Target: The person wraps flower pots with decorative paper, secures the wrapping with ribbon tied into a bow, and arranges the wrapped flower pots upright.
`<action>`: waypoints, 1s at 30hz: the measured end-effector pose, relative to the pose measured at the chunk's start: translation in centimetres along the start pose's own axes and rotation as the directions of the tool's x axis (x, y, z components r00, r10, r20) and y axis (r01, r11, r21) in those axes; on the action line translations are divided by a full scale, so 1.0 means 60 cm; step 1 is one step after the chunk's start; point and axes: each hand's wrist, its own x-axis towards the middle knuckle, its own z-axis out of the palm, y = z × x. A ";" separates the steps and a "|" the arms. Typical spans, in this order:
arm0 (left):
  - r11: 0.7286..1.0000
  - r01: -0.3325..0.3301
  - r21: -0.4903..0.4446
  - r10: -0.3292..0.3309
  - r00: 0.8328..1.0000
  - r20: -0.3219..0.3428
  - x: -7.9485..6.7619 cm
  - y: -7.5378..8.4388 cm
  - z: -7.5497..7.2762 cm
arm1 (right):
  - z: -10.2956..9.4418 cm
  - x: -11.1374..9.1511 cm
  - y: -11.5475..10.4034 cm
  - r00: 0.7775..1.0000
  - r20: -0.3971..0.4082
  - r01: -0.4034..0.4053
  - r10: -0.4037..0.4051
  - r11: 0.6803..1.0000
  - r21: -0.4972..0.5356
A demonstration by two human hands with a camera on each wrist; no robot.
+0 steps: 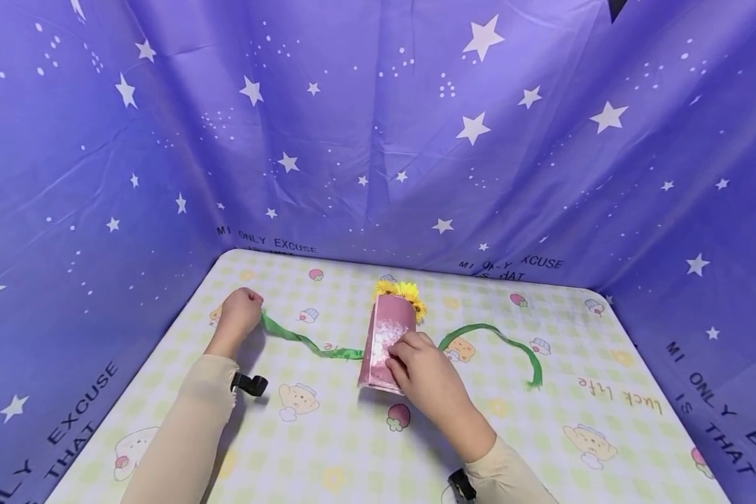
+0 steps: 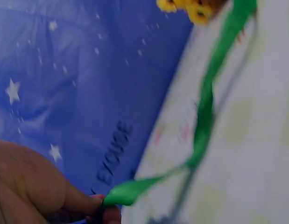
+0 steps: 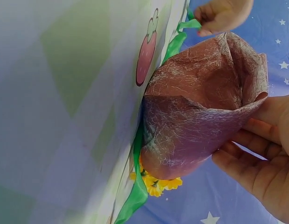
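A small bouquet (image 1: 387, 325) in shiny pink wrapping paper lies on the table, its yellow flowers (image 1: 406, 290) showing at the far end. Beneath the wrap runs a green ribbon (image 1: 290, 336), with a length out to each side. My left hand (image 1: 242, 311) pinches the ribbon's left end and holds it raised, as the left wrist view also shows. The bent fingers of my right hand (image 1: 431, 367) grip the wrap's right side near its lower end. Seen in the right wrist view, the paper wrap (image 3: 195, 121) has an open, folded lower end. The ribbon's right part curves loosely over the table.
The table (image 1: 327, 448) wears a pale green checked cloth with printed cartoons. Purple-blue curtains (image 1: 353, 140) with white stars enclose its back and sides. A black wrist mount (image 1: 250, 383) sits on my left sleeve, another (image 1: 462, 484) at the right one.
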 end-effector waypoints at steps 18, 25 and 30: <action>0.824 -0.524 -0.216 0.531 0.847 -0.027 -0.100 0.318 -0.005 | -0.004 0.003 -0.005 1.000 0.004 0.024 -0.024 1.000 -0.012; 0.735 -0.642 -0.219 0.676 0.719 0.161 -0.154 0.422 0.038 | -0.002 0.003 0.000 0.999 -0.016 0.046 -0.046 0.999 -0.011; 0.624 -0.756 -0.198 0.772 0.557 0.305 -0.178 0.468 0.093 | -0.002 0.000 0.001 0.995 -0.054 0.077 -0.079 0.996 -0.044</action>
